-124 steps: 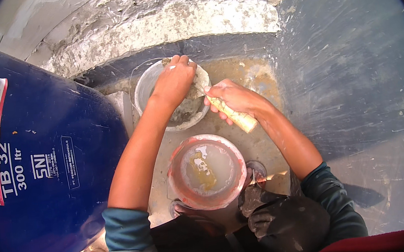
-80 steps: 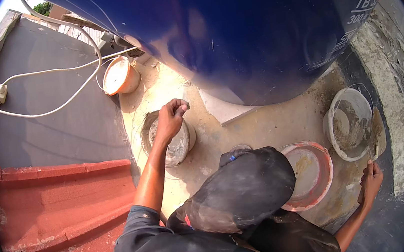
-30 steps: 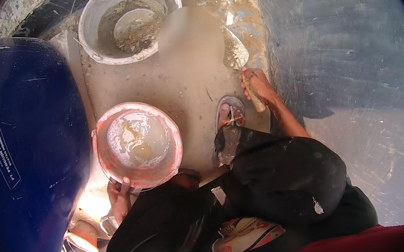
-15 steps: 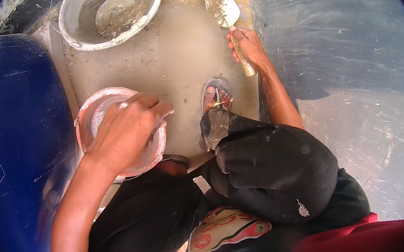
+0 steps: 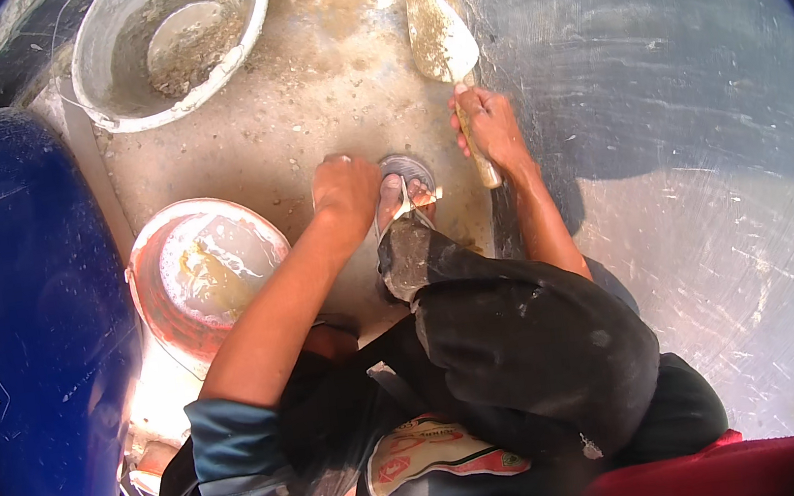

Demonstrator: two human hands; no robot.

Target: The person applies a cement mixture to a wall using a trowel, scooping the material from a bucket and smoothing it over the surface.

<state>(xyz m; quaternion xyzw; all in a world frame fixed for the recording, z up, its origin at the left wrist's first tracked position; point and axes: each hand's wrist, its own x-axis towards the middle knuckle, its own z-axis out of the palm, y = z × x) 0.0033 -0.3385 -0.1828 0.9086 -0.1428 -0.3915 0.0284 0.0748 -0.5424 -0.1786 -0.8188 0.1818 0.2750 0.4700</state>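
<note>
In my right hand (image 5: 492,129) is the wooden handle of a trowel (image 5: 442,36), its pale blade smeared with mortar and pointing away from me over the floor. The fingers wrap round the handle. My left hand (image 5: 347,187) is closed just left of my sandalled foot, low over the floor; the palm side is hidden, so anything in it cannot be made out. Left of my left forearm stands a red-rimmed bucket (image 5: 150,296) with cloudy, foamy water (image 5: 220,260) in it.
A grey mortar tub (image 5: 88,73) with residue inside stands at the far left. A big blue drum (image 5: 27,264) lines the left side. A smooth grey wall surface (image 5: 684,163) rises on the right. My sandal (image 5: 407,169) rests on the gritty floor (image 5: 296,72).
My left hand has moved from over the red-rimmed bucket to the right, beside my foot, uncovering the water. The trowel stays in my right hand. The view has shifted slightly.
</note>
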